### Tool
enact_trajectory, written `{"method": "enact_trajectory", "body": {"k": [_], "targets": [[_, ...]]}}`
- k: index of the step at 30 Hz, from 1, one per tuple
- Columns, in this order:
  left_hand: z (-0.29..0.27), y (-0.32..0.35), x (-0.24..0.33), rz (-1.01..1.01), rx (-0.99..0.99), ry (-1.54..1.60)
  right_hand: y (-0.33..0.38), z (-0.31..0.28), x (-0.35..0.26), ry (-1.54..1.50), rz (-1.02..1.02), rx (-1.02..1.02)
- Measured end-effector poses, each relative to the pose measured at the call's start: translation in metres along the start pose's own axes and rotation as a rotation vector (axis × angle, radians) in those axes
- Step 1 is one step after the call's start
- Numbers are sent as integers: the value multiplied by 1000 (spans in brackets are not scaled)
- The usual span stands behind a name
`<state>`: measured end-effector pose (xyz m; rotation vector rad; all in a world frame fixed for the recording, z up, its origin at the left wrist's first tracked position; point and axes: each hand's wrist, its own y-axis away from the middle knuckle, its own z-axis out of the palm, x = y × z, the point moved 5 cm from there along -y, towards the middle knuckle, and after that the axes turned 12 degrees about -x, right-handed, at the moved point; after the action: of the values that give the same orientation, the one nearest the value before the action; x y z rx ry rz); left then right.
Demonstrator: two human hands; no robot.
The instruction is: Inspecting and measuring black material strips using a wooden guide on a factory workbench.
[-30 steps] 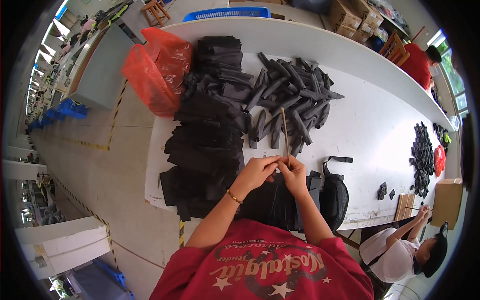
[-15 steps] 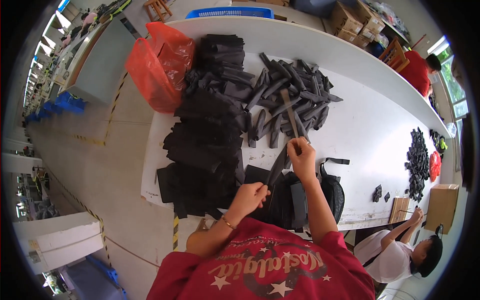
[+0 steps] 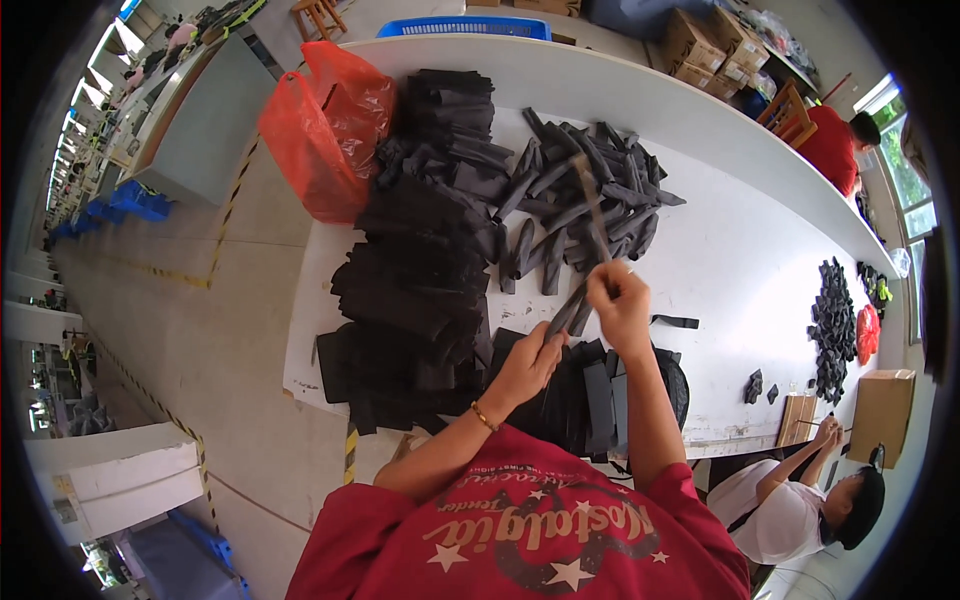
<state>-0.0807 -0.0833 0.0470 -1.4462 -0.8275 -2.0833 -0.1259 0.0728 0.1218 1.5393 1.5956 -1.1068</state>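
Note:
My left hand (image 3: 530,368) is closed round one end of a dark grey fabric tube (image 3: 570,314), held above the table's near edge. Right beside it, my right hand (image 3: 620,300) is closed on a thin, flat, light-coloured strip (image 3: 592,205). The strip is blurred and points away over a loose pile of rolled dark fabric tubes (image 3: 560,205). Whether the right fingers also pinch the tube cannot be made out. Flat black fabric pieces (image 3: 405,285) lie in stacks to the left. Below my hands is a bundle of black fabric and mesh (image 3: 668,390), partly hidden by my right forearm.
A red plastic bag (image 3: 325,140) stands at the table's far left. A raised white partition (image 3: 640,75) runs along the back, with a blue basket (image 3: 465,27) beyond. At the right, a co-worker (image 3: 790,500) sits near a dark heap (image 3: 832,325) and a cardboard box (image 3: 880,420).
My left hand has moved up and right, closer to my right hand. The right hand has shifted slightly right with the strip, and less of the fabric tube shows between them.

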Motion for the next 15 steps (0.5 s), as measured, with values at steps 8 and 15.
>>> {"method": "enact_trajectory", "body": {"k": [8, 15], "targets": [[-6, 20, -23, 37, 123, 209, 22, 28, 48, -717, 316, -123], [0, 27, -23, 15, 102, 128, 33, 59, 27, -628, 364, -11]]}}
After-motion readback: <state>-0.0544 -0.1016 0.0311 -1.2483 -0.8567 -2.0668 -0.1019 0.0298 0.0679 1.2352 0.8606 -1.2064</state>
